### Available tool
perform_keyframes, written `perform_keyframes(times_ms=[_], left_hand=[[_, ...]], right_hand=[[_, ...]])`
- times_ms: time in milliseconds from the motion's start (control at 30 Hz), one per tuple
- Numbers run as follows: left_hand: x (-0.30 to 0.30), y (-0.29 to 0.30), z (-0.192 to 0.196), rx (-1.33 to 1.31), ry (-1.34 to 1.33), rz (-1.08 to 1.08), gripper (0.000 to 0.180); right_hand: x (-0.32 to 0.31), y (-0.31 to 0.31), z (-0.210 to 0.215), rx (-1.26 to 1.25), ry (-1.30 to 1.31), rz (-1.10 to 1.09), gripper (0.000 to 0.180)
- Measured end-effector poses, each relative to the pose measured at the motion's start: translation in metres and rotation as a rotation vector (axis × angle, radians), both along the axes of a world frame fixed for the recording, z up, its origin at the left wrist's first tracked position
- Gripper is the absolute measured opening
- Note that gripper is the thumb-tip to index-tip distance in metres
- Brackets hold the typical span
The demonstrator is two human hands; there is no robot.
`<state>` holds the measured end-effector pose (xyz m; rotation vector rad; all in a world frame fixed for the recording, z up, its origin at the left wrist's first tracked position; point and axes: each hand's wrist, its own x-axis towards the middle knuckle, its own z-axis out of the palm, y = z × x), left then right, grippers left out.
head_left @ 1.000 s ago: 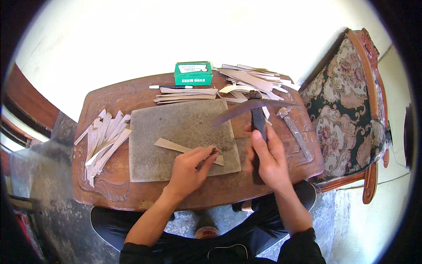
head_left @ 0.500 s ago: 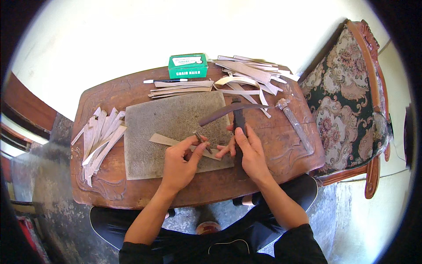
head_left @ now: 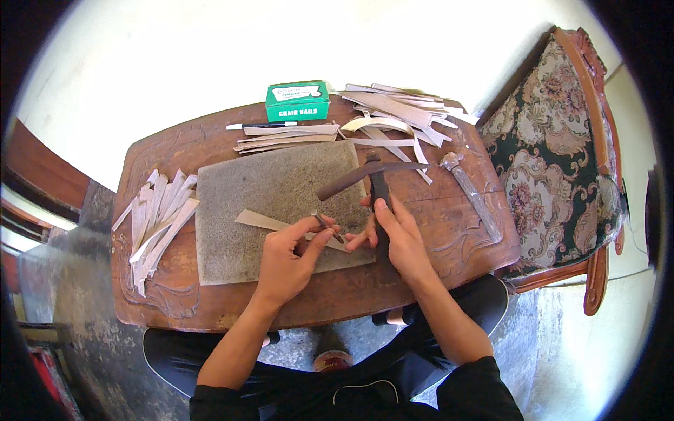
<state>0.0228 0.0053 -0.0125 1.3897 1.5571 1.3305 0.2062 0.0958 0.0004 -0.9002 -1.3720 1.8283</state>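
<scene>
My left hand (head_left: 289,256) pinches a short dark metal punch (head_left: 327,226) between thumb and fingers, tilted, above a grey speckled slab (head_left: 246,182). Beneath it, a pale flat strip (head_left: 260,220) lies slantwise on the slab, partly hidden by the hand. In my right hand (head_left: 401,242) is a hammer (head_left: 380,191) with a dark handle and a long, slightly curved head. Its head hangs over the slab's right part, apart from the punch. Some fingers of the right hand stretch toward the left hand.
Pale strips lie in piles at the left (head_left: 161,224), the back middle (head_left: 288,137) and the back right (head_left: 393,109). A green box (head_left: 297,111) and a pen (head_left: 261,126) are at the back. Another hammer (head_left: 476,200) rests at the right, beside a patterned armchair (head_left: 547,154).
The punch has turned a little in my left fingers. My right hand and the hammer have shifted slightly, and the hammer's handle leans differently. The strip stays on the slab.
</scene>
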Motion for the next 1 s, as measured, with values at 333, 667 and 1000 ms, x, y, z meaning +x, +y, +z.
perform_keyframes(times_ms=[333,667,1000], left_hand=[[0.007,0.002,0.005,0.095,0.100,0.031,0.012],[0.008,0.002,0.004,0.197,0.284,-0.001,0.013],[0.012,0.007,-0.001,0.279,0.364,-0.040,0.019]], right_hand=[[0.002,0.007,-0.008,-0.034,-0.024,-0.010,0.047],[0.003,0.007,-0.002,-0.012,-0.030,-0.048,0.043],[0.041,-0.019,0.101,0.433,-0.533,-0.051,0.025]])
